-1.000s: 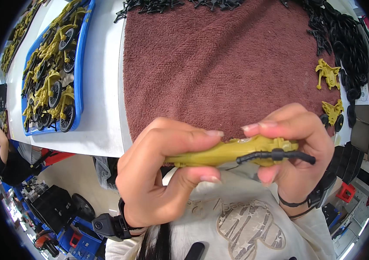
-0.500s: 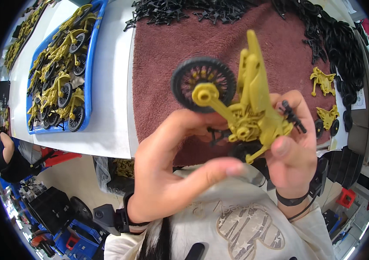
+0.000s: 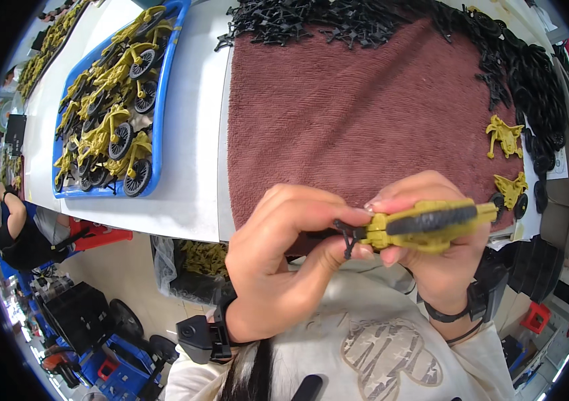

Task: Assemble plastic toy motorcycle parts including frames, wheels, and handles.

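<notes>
In front of my chest I hold a yellow toy motorcycle (image 3: pixel 401 226), turned so that a dark wheel (image 3: pixel 441 219) shows edge-on. My right hand (image 3: pixel 448 264) is closed around its body, fingers above and thumb below. My left hand (image 3: pixel 278 260) is closed at its left end, thumb and forefinger pinching by a small black forked part (image 3: pixel 349 238). How far that part is seated in the yellow body is hidden by my fingertips. Two yellow toy bodies, an upper one (image 3: pixel 505 137) and a lower one (image 3: pixel 512 190) with dark wheels, lie right of my hands.
A reddish-brown towel (image 3: pixel 338 120) covers the work surface. Black plastic parts (image 3: pixel 318 20) are heaped along its far edge, black wheels (image 3: pixel 538 93) along the right. A blue tray (image 3: pixel 157 127) of yellow toy motorcycles (image 3: pixel 107 127) stands left. Another person (image 3: pixel 20 230) sits far left.
The toy motorcycle has turned from a side view to wheel edge-on and come lower. My left hand has closed in to pinch at its left end.
</notes>
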`<state>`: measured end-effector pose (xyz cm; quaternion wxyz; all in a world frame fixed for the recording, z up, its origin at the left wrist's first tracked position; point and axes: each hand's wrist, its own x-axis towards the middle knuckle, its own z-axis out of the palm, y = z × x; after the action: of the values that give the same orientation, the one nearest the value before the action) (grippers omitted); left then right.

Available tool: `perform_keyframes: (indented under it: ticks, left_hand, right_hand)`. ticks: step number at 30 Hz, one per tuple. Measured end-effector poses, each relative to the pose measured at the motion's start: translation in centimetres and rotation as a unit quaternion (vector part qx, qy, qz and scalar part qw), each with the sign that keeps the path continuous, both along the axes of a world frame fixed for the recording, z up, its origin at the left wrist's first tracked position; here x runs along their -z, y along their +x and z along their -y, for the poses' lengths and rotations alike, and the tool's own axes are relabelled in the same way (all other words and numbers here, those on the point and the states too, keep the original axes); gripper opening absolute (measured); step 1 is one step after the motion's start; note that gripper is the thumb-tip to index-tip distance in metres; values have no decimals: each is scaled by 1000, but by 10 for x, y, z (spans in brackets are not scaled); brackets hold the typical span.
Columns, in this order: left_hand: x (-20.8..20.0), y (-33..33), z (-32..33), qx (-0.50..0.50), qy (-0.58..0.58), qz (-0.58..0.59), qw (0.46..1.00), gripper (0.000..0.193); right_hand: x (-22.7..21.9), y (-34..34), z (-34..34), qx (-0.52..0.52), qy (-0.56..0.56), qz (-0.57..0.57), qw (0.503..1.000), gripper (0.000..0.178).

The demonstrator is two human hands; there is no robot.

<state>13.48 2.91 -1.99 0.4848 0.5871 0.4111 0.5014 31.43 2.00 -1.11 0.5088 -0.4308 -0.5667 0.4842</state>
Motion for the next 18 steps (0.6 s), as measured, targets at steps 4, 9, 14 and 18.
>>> perform_keyframes:
  ticks: [4, 9, 14, 18]
  left_hand:
    - [3, 0, -5, 5, 61, -9, 998, 28]
    - [-3, -8, -5, 73, 31, 19, 997, 25]
    - [-20, -33, -33, 250, -103, -37, 962, 41]
    - [-29, -39, -38, 241, -22, -80, 967, 33]
  right_hand:
    - [-4, -5, -3, 32, 57, 89, 994, 39]
    - [-7, -4, -3, 19, 44, 29, 998, 29]
    - [-4, -9, -6, -3, 34, 75, 997, 53]
    - [-11, -12, -12, -39, 105, 144, 983, 72]
